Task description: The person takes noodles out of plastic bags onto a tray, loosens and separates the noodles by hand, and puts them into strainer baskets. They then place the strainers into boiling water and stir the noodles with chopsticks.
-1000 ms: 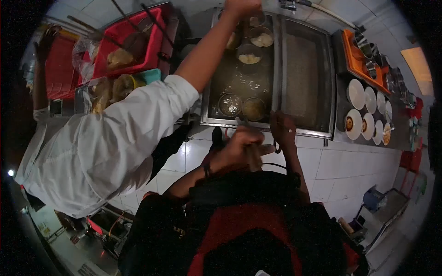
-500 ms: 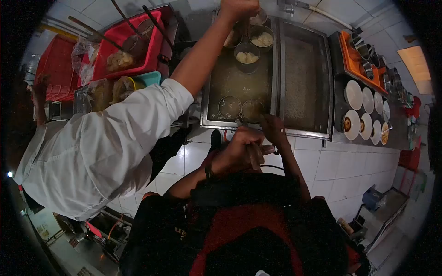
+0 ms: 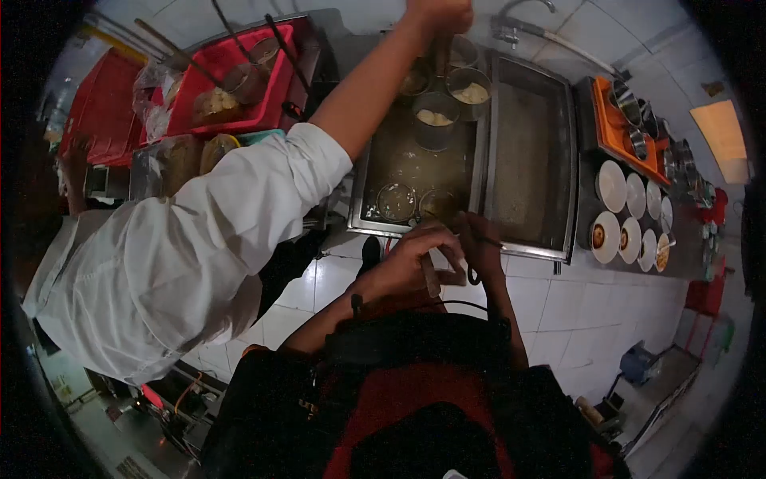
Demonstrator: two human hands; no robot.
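My left hand [image 3: 427,254] is closed around the wooden handle [image 3: 431,278] of a noodle strainer at the front edge of the cooker. Close beside it, my right hand [image 3: 480,246] is closed on a thin dark stick, its tip over the strainers. Two round wire strainer baskets [image 3: 396,202] sit in the cloudy water just beyond my hands; what lies inside them is hard to make out. Farther back, a co-worker's hand [image 3: 439,14] grips a strainer handle above deep strainers [image 3: 436,132] holding pale pieces of food.
The co-worker's white sleeve [image 3: 231,191] reaches across from the left. A second water-filled tank [image 3: 527,160] adjoins the cooker. On the right counter stand several white bowls [image 3: 611,188], some with dark sauce, and an orange tray [image 3: 600,120] of metal containers. A red basket [image 3: 275,88] is at left.
My left hand has shifted slightly, its fingers looser around the handle. My right hand has turned, and the thin stick now shows. The view has tilted a little; the co-worker's arm still reaches across.
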